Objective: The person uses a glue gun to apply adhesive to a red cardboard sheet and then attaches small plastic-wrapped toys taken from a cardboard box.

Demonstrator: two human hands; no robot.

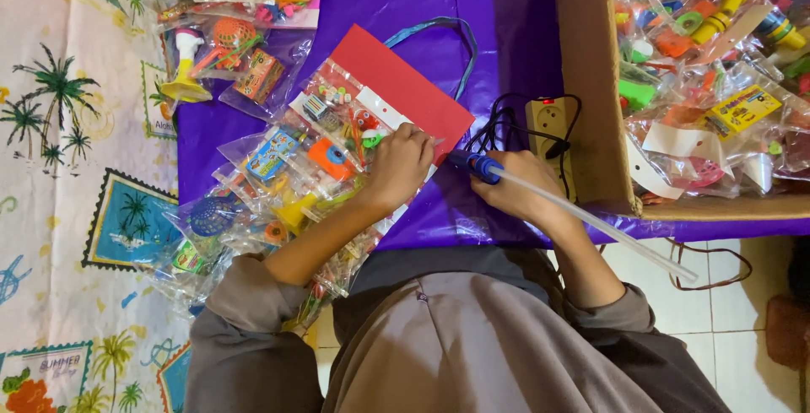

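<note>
My left hand [398, 167] presses down on the edge of a clear plastic bag of small toys [333, 139] topped with a red card [403, 86], lying on a purple sheet [472, 16]. My right hand [516, 185] grips a blue glue gun [474, 165] with a long clear glue stick [607, 227] sticking out behind it. The gun's tip points at the bag's edge beside my left fingers.
More filled toy bags [245, 210] are stacked under my left forearm, others [236, 33] lie farther up. A cardboard box [591, 84] full of toy bags stands at right. A power strip [550, 126] with black cords lies by the box. A palm-print cloth [76, 168] covers the left.
</note>
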